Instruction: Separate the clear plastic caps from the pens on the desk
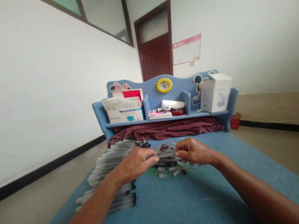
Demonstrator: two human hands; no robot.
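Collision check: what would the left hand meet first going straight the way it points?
Probably the right hand opposite; depth is unclear, so the pens between might come first.

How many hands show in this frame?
2. The left hand is at the right edge of the row of pens, the right hand farther right; both appear to pinch a slim grey rod.

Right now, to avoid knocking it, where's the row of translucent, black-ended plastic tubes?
In the head view, the row of tubes lies on the left of the blue tabletop, partly hidden by the person's left hand and forearm.
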